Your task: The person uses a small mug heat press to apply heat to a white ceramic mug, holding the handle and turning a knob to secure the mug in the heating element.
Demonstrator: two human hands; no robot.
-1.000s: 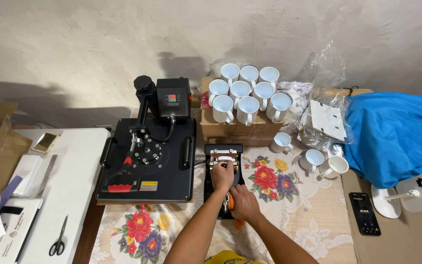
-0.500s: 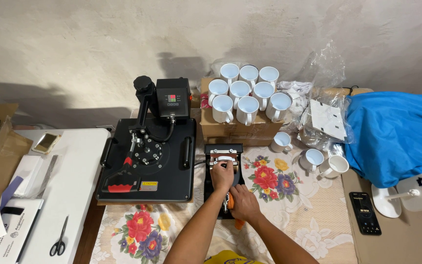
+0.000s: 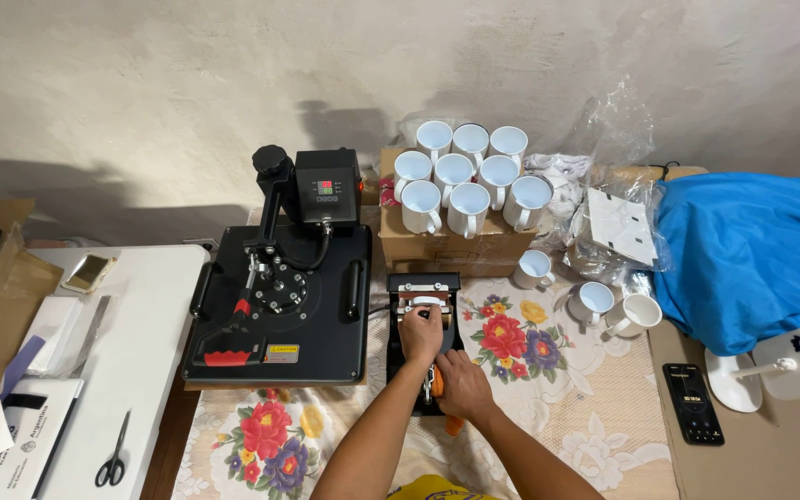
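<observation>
Almost nothing had moved since the earlier frames; both hands kept to the same spots on the small black mug press [image 3: 425, 306] at the lower centre of the frame, and the things around them stayed put; the left hand [image 3: 421, 335] lay on the middle of the press, fingers curled down over its cylindrical part, though whether that grip was closed tight on anything could not be told from above; the right hand [image 3: 462, 384] sat just below it at the near end of the press, fingers folded around an orange-tipped handle [image 3: 436, 381], which showed between the two hands; the press stood on a floral cloth [image 3: 511, 352] covering the bench [image 3: 664, 463], just right of a large black flat heat press [image 3: 280, 296] with a red-tipped lever; in the upper centre, a cluster of white mugs [image 3: 465, 181] stood on a cardboard box [image 3: 446, 248], and three more loose mugs [image 3: 594, 301] stood on the cloth to the right; a blue cloth [image 3: 752, 250] lay at the right edge, a phone [image 3: 693, 403] below it; scissors [image 3: 113, 454] lay on a white surface at lower left
</observation>
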